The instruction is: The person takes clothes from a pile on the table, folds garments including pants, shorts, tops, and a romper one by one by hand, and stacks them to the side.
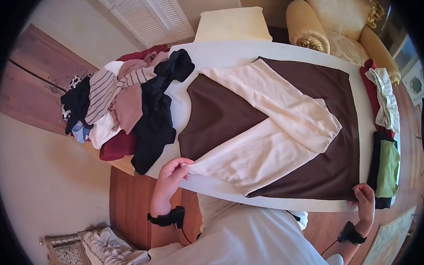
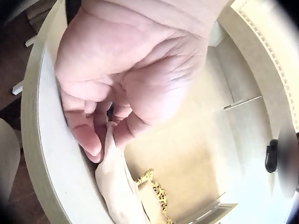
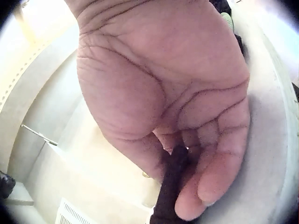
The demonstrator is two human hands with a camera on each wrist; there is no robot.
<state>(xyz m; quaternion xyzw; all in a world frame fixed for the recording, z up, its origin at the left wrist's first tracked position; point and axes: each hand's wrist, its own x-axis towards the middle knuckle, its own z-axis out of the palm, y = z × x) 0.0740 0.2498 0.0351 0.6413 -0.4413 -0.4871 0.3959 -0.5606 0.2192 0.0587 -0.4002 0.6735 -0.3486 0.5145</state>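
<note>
A brown garment [image 1: 220, 116] with cream sleeves [image 1: 264, 154] lies spread on a white table, both sleeves folded across its body. My left hand [image 1: 172, 173] pinches the cream cloth at the near left corner; in the left wrist view the thumb and fingers of the left hand [image 2: 126, 79] close on a cream fold [image 2: 114, 182]. At the near right corner of the brown body, my right hand [image 1: 363, 197] grips the hem. The right wrist view has brown cloth [image 3: 170, 191] held between thumb and fingers of the right hand [image 3: 163, 84].
A heap of mixed clothes [image 1: 127, 102] covers the table's left end. Folded garments, one green [image 1: 387, 168] and one pale [image 1: 386, 98], lie along the right end. Behind the table [image 1: 218, 50] stand a cream stool [image 1: 234, 25] and a gold armchair [image 1: 341, 16].
</note>
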